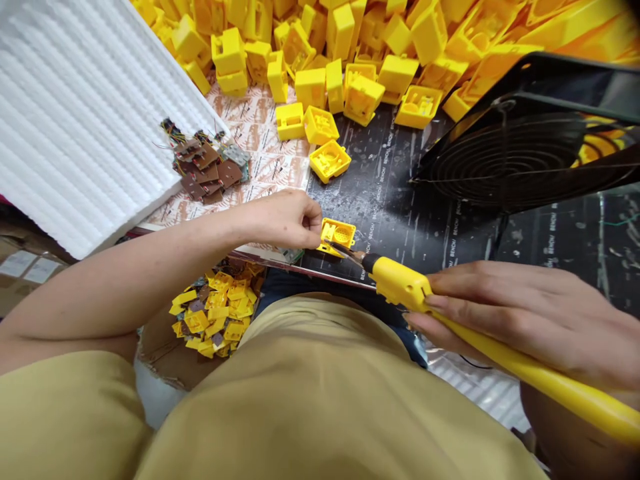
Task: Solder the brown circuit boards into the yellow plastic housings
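Note:
A small yellow plastic case (344, 233) with a round grille lies open side up near the bench's front edge. My left hand (287, 217) is closed, its thumb and fingers pinched at the case's left end, which they partly hide. In my right hand (520, 320) is a yellow soldering iron (405, 283), gripped around its handle. Its dark metal tip reaches left into the case, close to my left fingertips. Whether the tip touches anything inside is too small to tell. Just beyond sits another open yellow case (330, 161).
Many yellow cases (310, 87) are heaped along the back. Brown circuit boards with wires (207, 167) lie left, beside a white foam sheet (85, 100). A black fan (505, 147) stands right on the black bench surface (395, 200). Below, a box (165, 363) holds yellow pieces (215, 313).

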`<control>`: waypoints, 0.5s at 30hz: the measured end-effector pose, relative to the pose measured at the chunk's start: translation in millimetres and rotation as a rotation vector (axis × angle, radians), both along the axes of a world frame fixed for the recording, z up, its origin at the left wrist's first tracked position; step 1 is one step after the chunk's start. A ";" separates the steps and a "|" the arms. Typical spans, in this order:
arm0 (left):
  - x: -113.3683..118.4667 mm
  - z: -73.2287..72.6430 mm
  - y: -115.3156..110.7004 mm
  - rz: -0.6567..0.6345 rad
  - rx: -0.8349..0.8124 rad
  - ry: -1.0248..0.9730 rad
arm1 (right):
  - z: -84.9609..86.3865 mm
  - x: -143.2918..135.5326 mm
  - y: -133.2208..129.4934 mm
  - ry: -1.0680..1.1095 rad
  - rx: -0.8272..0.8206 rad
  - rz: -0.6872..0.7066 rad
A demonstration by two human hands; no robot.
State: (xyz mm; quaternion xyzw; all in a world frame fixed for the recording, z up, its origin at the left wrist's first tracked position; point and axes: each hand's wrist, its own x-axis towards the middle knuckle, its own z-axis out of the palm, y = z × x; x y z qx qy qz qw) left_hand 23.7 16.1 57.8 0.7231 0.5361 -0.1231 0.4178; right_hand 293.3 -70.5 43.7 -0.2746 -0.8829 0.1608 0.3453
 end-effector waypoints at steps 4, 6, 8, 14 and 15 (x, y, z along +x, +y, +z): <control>-0.3 -0.7 0.2 -0.019 0.017 -0.004 | -7.9 11.0 -12.0 0.001 -0.015 -0.212; -0.5 -0.6 0.3 -0.023 0.032 -0.002 | -13.6 17.5 -19.0 0.001 -0.019 -0.250; 0.0 -0.3 0.4 -0.028 0.042 0.001 | -17.6 21.7 -22.5 0.008 -0.027 -0.271; 2.0 0.7 0.9 -0.046 0.054 0.023 | -15.5 16.7 -8.9 0.079 -0.066 -0.245; 1.1 1.2 0.8 -0.059 0.062 0.020 | -14.7 15.4 -5.9 0.100 -0.075 -0.205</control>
